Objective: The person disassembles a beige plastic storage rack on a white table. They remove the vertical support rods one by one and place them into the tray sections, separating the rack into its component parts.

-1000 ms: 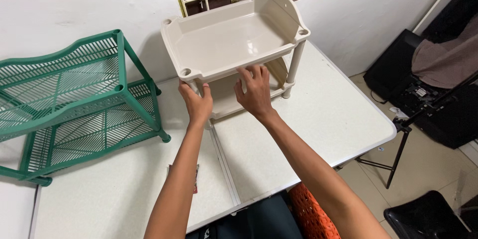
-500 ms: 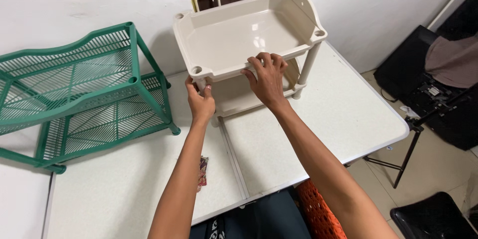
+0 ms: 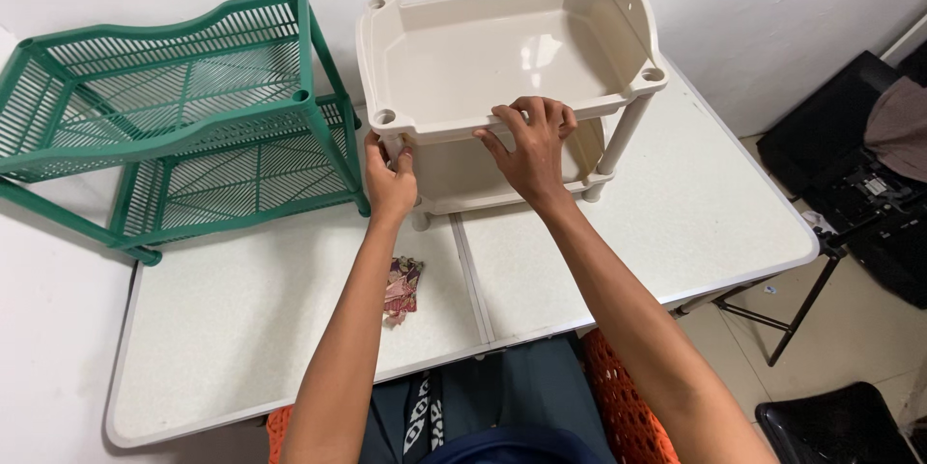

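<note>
both hands are on the beige two-tier rack (image 3: 502,58), which stands at the far edge of the white tabletop (image 3: 666,223), near the middle of that edge and against the wall. left hand (image 3: 389,184) is wrapped around the rack's near-left post, just below the upper tray's corner socket, fingers closed on the post. right hand (image 3: 531,150) lies on the near rim of the upper tray, fingers curled over the lip and thumb beneath it, clamped on that rim. the two hands are apart, with a stretch of the tray's front edge between them.

upper tray sits level on its posts; the lower tray rests on short feet on the tabletop (its interior is mostly hidden behind the hands and the upper tray). a green slatted two-tier rack (image 3: 183,126) stands at the far-left corner, tilted, its near-left foot past the tabletop's left edge. the two racks are just beside each other, whether touching cannot be told. a small patterned wrapper (image 3: 403,285) lies near the middle seam toward the near edge, close by the left forearm. a black tripod leg (image 3: 806,300) stands on the floor beyond the right edge.
</note>
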